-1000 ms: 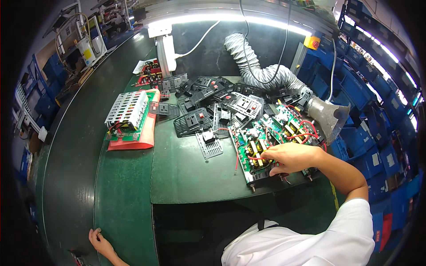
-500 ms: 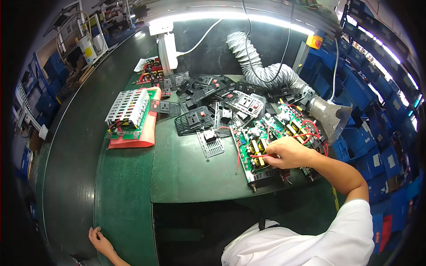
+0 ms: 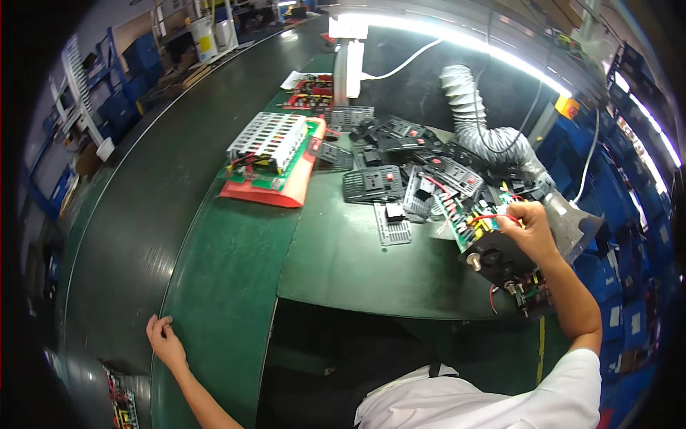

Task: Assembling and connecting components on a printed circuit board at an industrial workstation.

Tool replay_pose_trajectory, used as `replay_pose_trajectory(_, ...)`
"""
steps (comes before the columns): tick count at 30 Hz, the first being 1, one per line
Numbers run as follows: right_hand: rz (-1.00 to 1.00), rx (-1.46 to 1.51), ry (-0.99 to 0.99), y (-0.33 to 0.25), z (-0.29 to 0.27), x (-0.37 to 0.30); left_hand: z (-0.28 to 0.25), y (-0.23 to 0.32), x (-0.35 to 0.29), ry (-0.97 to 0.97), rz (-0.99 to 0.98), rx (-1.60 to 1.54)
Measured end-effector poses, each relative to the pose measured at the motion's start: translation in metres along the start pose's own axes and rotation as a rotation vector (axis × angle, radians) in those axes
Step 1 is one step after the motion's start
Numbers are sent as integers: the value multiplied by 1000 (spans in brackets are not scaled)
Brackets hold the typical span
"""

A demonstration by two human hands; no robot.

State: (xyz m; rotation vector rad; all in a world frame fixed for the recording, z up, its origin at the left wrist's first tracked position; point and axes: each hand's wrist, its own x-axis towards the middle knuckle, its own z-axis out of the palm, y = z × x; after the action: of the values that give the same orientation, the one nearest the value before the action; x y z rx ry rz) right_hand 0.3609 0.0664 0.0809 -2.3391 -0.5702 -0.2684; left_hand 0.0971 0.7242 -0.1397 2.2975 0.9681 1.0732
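Observation:
My right hand (image 3: 527, 223) is closed on the upper part of a green circuit board (image 3: 457, 214), with a red wire by its fingers. The board is tilted up, so its black end panel (image 3: 496, 256) with round fan openings faces me. Below it, partly hidden, another circuit board (image 3: 530, 289) lies at the bench's front edge. At the left, my left hand (image 3: 166, 342) is over the border of the dark conveyor belt, its fingers loosely bent and apart, holding nothing. Nearest to that hand, a circuit board (image 3: 121, 402) with red and yellow parts lies on the belt at the lower left.
Black slotted plates (image 3: 373, 184) with sockets and red switches lie heaped on the bench (image 3: 343, 268). Left of them, a white slotted housing (image 3: 268, 139) on a green board rests on an orange-red pad (image 3: 275, 193). A ribbed duct (image 3: 493, 139) hangs behind; blue bins (image 3: 622, 236) line the right.
My right hand has lifted and tipped the circuit board, turning its end panel toward me. The view has shifted left, and another circuit board has come into sight at the lower left.

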Motion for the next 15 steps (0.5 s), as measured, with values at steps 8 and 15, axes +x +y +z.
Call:
replay_pose_trajectory(8,51,271,74,30,-20,19,-4,6,-5,35,-4,51)
replay_pose_trajectory(15,-40,277,69,33,-5,28,-4,13,-1,41,-13,47)
